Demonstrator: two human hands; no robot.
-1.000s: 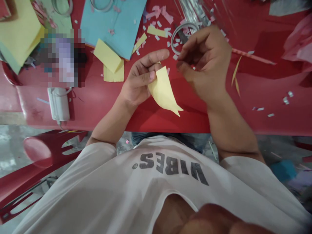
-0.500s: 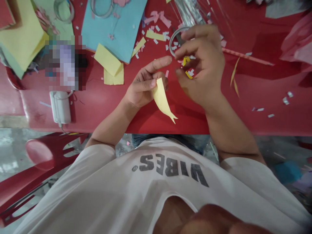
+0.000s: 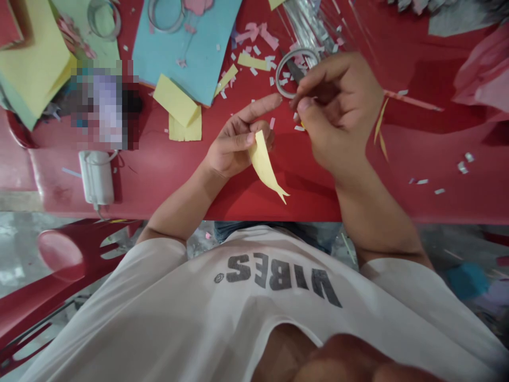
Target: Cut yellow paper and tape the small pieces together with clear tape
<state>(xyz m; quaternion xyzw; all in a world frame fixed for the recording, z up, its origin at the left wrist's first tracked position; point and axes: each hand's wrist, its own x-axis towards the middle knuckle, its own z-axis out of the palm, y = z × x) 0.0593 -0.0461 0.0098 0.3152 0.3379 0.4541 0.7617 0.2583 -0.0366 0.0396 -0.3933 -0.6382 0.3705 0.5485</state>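
My left hand (image 3: 234,140) pinches a curved yellow paper cut-out (image 3: 265,167) between thumb and fingers, its forefinger stretched out; the pointed tail of the paper hangs toward me over the red table (image 3: 159,164). My right hand (image 3: 338,109) is closed just right of it, thumb pressed to forefinger on a tiny scrap I can barely see, with a trace of yellow under the thumb. A tape ring (image 3: 292,63) lies right behind the right hand's fingers.
Blue paper sheet (image 3: 186,48), yellow folded pieces (image 3: 178,109) and yellow-green sheets (image 3: 32,58) lie at the back left with many small paper scraps. A white charger (image 3: 95,178) sits at the table's near left edge. Pink paper (image 3: 483,71) lies far right. A red chair (image 3: 59,265) stands lower left.
The yellow cut-out turned more edge-on in my left hand. My right hand opened a little, showing small yellow bits, then closed into a pinch again, shifting slightly right.
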